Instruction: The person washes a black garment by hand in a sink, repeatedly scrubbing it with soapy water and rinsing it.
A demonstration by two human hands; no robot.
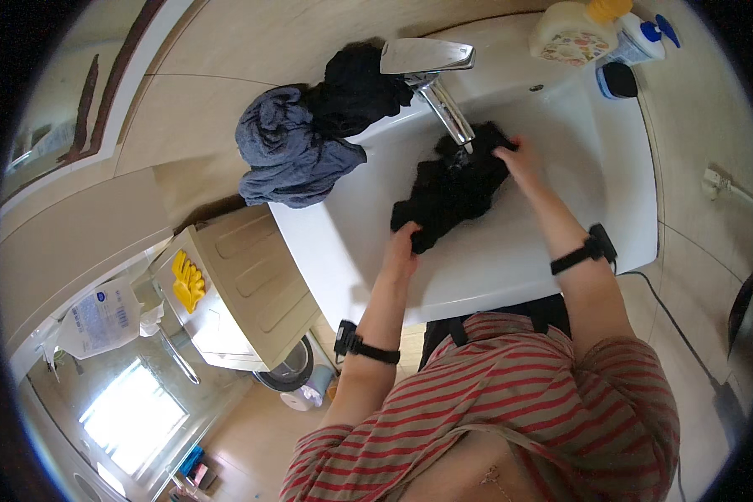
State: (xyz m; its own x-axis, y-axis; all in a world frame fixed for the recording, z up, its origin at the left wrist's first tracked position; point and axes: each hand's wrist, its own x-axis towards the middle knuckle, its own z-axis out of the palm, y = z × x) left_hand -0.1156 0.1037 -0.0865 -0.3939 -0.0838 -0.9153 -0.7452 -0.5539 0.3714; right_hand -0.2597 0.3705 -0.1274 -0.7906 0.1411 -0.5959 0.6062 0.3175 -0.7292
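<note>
Both my hands hold a black cloth garment [455, 188] stretched across the basin of a white washbasin [527, 263]. My left hand [405, 248] grips its lower left end. At the upper right end, my right hand [516, 160] has hold of the fabric. A chrome faucet [445, 110] reaches over the garment, and water runs from its spout onto the cloth. Beside the faucet, on the basin's back left ledge, lie a crumpled black cloth [357, 88] and a bunched blue-grey cloth [288, 150].
On the back right corner stand a cream bottle with a yellow cap [574, 37], a white pump bottle [634, 41] and a dark-lidded jar [617, 80]. To the left, yellow rubber gloves [188, 281] lie on a washing machine [226, 314]. A plug [718, 182] sits in the right wall.
</note>
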